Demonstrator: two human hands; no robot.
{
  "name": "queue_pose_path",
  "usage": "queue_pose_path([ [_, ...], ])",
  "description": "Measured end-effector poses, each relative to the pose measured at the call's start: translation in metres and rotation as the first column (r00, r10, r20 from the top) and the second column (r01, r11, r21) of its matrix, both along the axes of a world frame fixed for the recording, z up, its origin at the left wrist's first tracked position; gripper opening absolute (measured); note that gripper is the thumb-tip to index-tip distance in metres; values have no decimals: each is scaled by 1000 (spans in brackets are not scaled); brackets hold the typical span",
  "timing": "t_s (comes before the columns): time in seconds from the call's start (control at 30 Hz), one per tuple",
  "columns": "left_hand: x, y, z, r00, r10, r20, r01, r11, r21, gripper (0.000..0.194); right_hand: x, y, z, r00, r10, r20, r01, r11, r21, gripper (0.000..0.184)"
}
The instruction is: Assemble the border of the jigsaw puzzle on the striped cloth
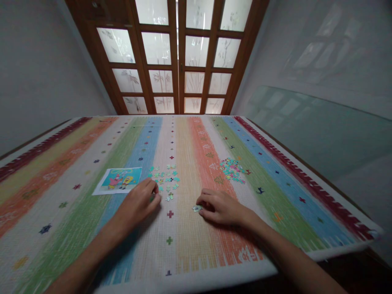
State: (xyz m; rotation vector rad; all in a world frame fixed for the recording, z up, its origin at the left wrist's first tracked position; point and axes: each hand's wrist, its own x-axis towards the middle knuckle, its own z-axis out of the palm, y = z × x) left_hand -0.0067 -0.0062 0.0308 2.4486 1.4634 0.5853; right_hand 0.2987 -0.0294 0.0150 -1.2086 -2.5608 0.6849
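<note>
My right hand (219, 207) rests low over the cloth, thumb and forefinger closed at the edge of a small pale-green jigsaw piece (196, 208). To the left, my left hand (139, 201) is curled in a pinch, with a greenish bit showing between thumb and forefinger; its shape is mostly hidden. Just beyond these fingers lies a loose group of jigsaw pieces (168, 179), spread apart in rough rows. A printed picture (118, 180) of a pink and a yellow cartoon figure lies flat beside my left hand, its lower right corner partly covered.
A heap of mixed jigsaw pieces (233, 169) lies beyond my right hand. The striped tablecloth (186, 245) covers the table. A glass panel (306, 126) leans on the right wall, and wooden doors (178, 73) with panes stand behind the table.
</note>
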Motion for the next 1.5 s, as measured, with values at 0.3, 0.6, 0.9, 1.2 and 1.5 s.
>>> queue_pose_path([
  [0.3,28,-22,-8,944,-231,237,274,947,-166,9,-1,-1,4,1000,1,2,-1,1000,14,15],
  [0.6,45,-34,-19,868,-381,318,434,894,-115,25,-4,-3,-1,1000,24,14,-25,998,57,14],
  [0.9,51,-39,-37,890,-317,329,374,919,-127,23,-7,-6,-5,998,60,-5,-60,996,65,14],
  [1.2,56,-37,-42,887,-356,293,384,922,-43,14,-9,-10,-3,999,51,-2,-51,996,69,13],
  [1.5,57,-39,-40,893,-340,296,355,935,4,13,-10,-11,1,998,58,28,-60,996,66,14],
])
